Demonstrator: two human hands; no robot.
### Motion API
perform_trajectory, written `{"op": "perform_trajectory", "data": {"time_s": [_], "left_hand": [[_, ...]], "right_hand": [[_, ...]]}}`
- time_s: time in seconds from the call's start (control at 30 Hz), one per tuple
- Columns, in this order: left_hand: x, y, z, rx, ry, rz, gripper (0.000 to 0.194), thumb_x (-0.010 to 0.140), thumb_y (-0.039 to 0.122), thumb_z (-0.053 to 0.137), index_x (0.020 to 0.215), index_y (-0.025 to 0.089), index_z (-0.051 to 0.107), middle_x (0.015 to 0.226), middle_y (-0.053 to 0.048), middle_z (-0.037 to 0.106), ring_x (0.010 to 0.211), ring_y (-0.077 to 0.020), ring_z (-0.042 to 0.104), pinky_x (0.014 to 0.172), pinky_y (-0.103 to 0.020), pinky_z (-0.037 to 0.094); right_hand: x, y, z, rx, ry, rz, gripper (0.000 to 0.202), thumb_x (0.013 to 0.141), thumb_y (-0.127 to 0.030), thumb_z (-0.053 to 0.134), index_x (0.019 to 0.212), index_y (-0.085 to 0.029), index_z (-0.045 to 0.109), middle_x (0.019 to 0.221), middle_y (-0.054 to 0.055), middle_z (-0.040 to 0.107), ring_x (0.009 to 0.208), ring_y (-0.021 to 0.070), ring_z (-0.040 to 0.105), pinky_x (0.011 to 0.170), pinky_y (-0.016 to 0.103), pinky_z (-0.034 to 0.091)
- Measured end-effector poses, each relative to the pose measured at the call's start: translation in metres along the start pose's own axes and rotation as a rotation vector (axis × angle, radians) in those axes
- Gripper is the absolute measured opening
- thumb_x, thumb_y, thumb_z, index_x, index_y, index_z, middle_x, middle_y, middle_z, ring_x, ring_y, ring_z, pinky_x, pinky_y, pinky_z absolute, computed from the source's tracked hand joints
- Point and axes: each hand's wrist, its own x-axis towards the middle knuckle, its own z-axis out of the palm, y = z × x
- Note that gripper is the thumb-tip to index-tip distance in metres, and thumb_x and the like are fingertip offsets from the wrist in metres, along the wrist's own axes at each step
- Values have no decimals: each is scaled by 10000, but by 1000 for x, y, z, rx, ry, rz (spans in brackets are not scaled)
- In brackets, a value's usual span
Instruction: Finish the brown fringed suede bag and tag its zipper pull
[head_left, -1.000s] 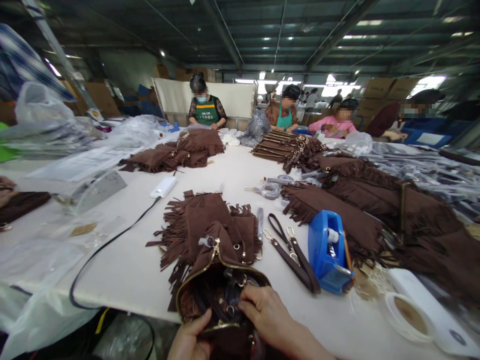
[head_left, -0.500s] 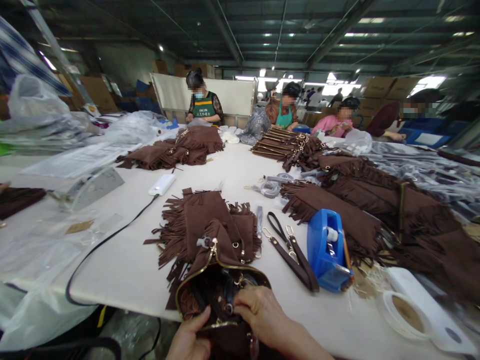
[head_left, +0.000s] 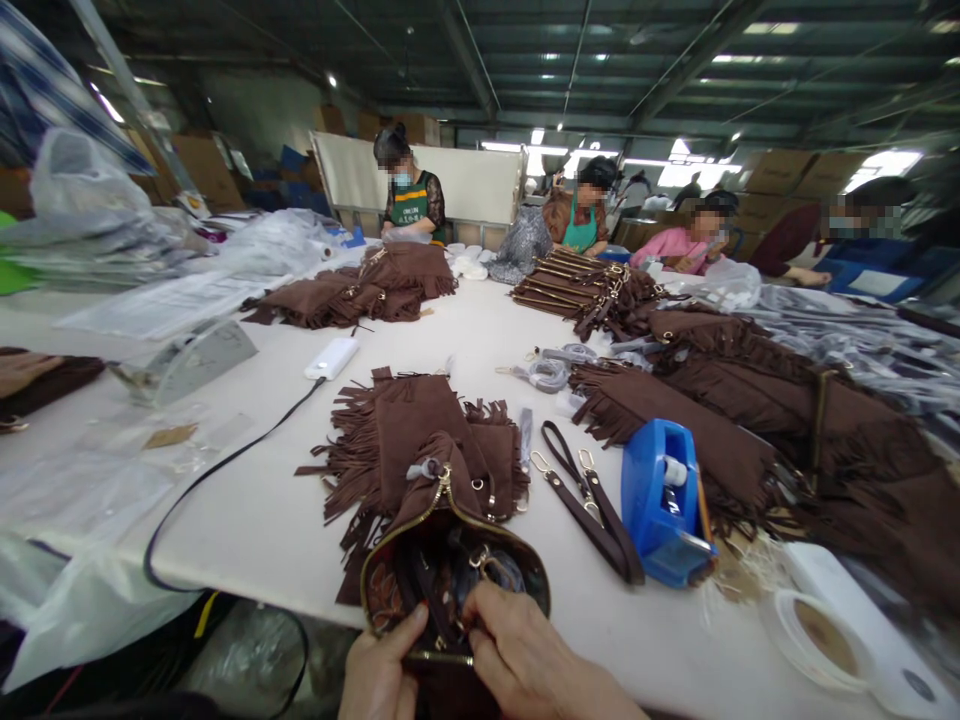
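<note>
hands: left hand [head_left: 379,675] and right hand [head_left: 517,655] both grip the open bag's [head_left: 450,570] zipper rim at the near counter [head_left: 255,520] edge
progress: bag mid-check — strap [head_left: 592,500] lying loose, right
far: fringed bags [head_left: 352,300] piled

Faces blurred; left hand [head_left: 379,675] edge-cropped

Matt brown suede-like bag [head_left: 442,480] w/ shiny gold metal zip [head_left: 450,520]; glossy blue plastic tape dispenser [head_left: 664,500].
</note>
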Motion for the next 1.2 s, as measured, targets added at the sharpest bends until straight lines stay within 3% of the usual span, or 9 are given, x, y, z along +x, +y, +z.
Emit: {"op": "perform_trajectory", "data": {"time_s": [0.1, 0.27, 0.4, 0.6, 1.0, 1.1, 1.2], "left_hand": [[-1, -1, 2, -3, 32, 15, 309, 451, 86, 749, 744, 93, 655, 670, -88, 708, 681, -277, 665, 599, -337, 543], [1, -1, 2, 4, 17, 43, 258, 498, 72, 718, 746, 87, 648, 674, -89, 709, 659, -264, 666, 624, -348, 544], [-1, 0, 4, -15, -2, 21, 286, 515, 56, 709, 793, 80, 645, 693, -98, 710, 712, -275, 668, 640, -354, 544], [-1, 2, 7, -53, -1, 4, 272, 532, 10, 687, 790, 86, 645, 705, -90, 713, 765, -276, 668, 716, -374, 537], [-7, 5, 10, -12, -9, 23, 284, 477, 50, 725, 747, 83, 645, 662, -96, 706, 707, -286, 666, 657, -370, 540], [-7, 3, 11, 28, -6, 59, 312, 436, 93, 744, 726, 93, 629, 632, -87, 694, 667, -288, 659, 617, -367, 536], [-6, -1, 10, 92, -24, 168, 455, 455, 181, 754, 877, 123, 594, 689, -68, 689, 735, -291, 652, 680, -390, 530]], "right_hand": [[-4, -3, 5, -54, -9, 66, 254, 769, -176, 424, 996, -123, 524, 975, 132, 574, 906, 254, 532, 806, 365, 390], [0, -4, 6, -39, -8, 34, 263, 733, -120, 411, 974, -117, 515, 959, 136, 581, 885, 246, 544, 786, 356, 400], [4, -2, 0, 24, -20, -8, 258, 666, -71, 420, 900, -157, 487, 824, 54, 557, 752, 184, 521, 661, 284, 386], [8, 5, -3, 162, -44, -46, 294, 581, -12, 397, 803, -203, 422, 626, -63, 399, 586, 104, 390, 515, 213, 256], [8, 6, -9, 221, -92, -47, 165, 693, -95, 459, 799, -207, 400, 603, -70, 385, 556, 99, 383, 500, 209, 267], [7, 6, -6, 166, -43, -62, 74, 767, -171, 451, 824, -201, 414, 699, -27, 473, 631, 124, 437, 567, 236, 329], [6, 8, 2, 117, 45, -101, 57, 812, -192, 402, 857, -192, 437, 813, 33, 552, 700, 148, 484, 637, 269, 379]]}}
